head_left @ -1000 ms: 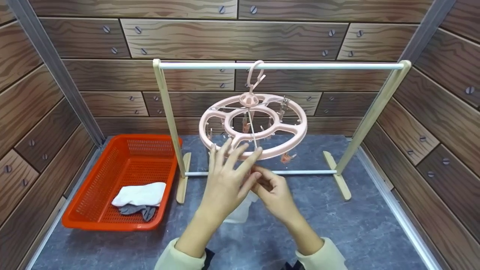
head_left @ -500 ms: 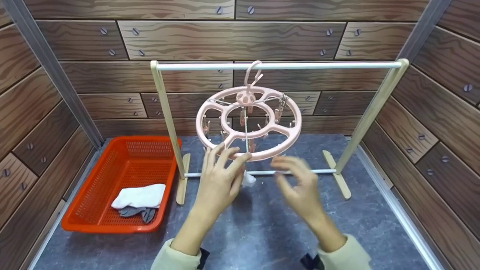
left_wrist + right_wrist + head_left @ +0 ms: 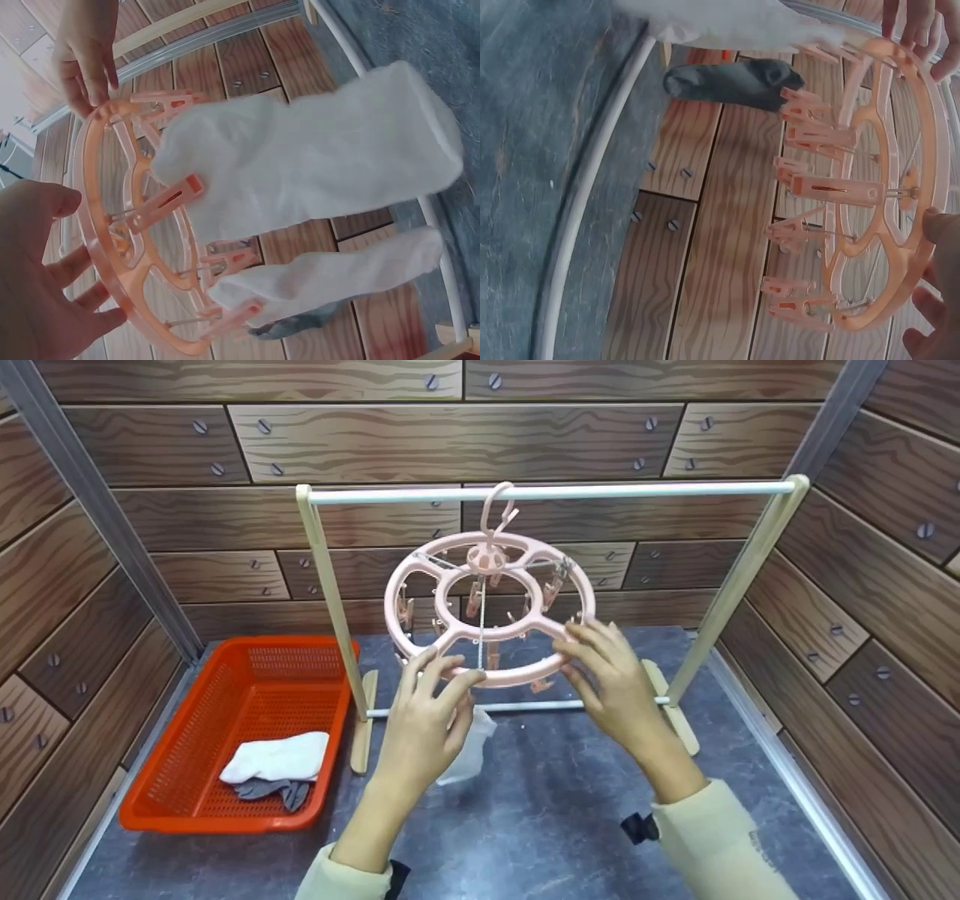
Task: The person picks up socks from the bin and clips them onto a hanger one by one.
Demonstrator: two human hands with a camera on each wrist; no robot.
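Note:
A pink round clip hanger (image 3: 517, 679) hangs by its hook from the rack's white top rail. My left hand (image 3: 424, 720) holds its front rim at the left, fingertips on top. Further right, my right hand (image 3: 619, 682) grips the same rim with thumb and fingers. In the left wrist view, clips pinch a large white sock (image 3: 322, 150) and a second white sock (image 3: 337, 277), both dangling. A dark grey sock (image 3: 727, 82) also hangs from the hanger in the right wrist view, beside several bare clips (image 3: 832, 187). Most of the socks are hidden in the head view.
A red-orange basket (image 3: 146, 765) stands at the left with a white sock (image 3: 277, 757) and a grey sock (image 3: 277, 793) inside. The rack's wooden posts (image 3: 326, 585) flank the hanger, and a white lower bar (image 3: 525, 706) runs behind it. Wood-patterned walls enclose the space.
My right hand has left the spot beside my left hand under the rim and moved right onto the rim. The hanger has shifted slightly left and swung, and the white sock beneath it swayed.

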